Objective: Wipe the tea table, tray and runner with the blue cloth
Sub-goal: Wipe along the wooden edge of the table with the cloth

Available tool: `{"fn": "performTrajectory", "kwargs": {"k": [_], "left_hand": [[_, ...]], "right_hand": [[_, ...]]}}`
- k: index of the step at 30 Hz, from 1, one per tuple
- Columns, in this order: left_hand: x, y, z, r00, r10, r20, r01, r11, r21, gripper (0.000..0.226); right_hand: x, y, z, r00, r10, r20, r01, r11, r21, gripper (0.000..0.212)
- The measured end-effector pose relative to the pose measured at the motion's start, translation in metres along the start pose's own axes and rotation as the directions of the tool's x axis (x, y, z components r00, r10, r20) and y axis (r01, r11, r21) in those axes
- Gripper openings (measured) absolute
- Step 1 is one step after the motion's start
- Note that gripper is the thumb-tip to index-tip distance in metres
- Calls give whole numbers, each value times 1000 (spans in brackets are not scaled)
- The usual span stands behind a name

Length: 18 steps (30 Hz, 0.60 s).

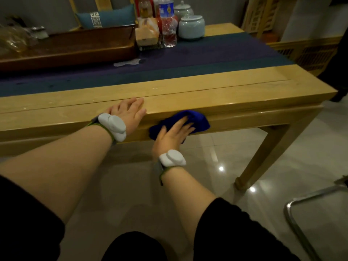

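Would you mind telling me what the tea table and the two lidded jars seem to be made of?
The tea table looks like pale, smooth-finished wood: visible plank seams and a soft sheen. The lidded jars look like glazed ceramic, probably celadon: pale green, glossy highlights.

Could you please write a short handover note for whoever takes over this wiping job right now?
Left hand: flat on the tea table top near its front edge, holding nothing.
Right hand: pressing the blue cloth against the table's front side.
Tray sits far left on the runner, beside bottles and jars.
Done: unclear.
Left: finish the front edge, then check the top, tray and runner.
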<state>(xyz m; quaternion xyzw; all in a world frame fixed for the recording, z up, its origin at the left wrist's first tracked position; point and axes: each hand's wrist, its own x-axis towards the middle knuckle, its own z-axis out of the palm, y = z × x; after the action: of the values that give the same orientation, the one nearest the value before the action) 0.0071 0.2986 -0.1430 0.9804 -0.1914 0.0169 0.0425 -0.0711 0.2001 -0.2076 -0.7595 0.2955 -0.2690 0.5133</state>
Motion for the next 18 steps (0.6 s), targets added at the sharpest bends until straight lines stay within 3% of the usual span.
{"fn": "performTrajectory", "kwargs": {"k": [4, 8, 11, 14, 18], "left_hand": [[0, -1, -1, 1000, 11, 8, -11, 1000, -17, 52], [-3, 0, -2, 999, 39, 4, -38, 999, -14, 52], [-5, 4, -5, 1000, 27, -9, -27, 1000, -4, 52], [-7, 6, -6, 1000, 10, 2, -10, 1000, -1, 52], [-7, 8, -8, 1000, 0, 9, 0, 1000, -1, 51]], "right_hand": [[5, 21, -17, 991, -78, 104, 82, 996, -36, 67], [35, 24, -47, 994, -11, -111, 19, 997, 79, 67], [40, 17, -47, 982, 2, -189, 6, 999, 41, 68], [19, 19, -26, 995, -72, -64, 68, 996, -64, 69], [-2, 32, -15, 959, -250, 137, 275, 936, -219, 67]]}}
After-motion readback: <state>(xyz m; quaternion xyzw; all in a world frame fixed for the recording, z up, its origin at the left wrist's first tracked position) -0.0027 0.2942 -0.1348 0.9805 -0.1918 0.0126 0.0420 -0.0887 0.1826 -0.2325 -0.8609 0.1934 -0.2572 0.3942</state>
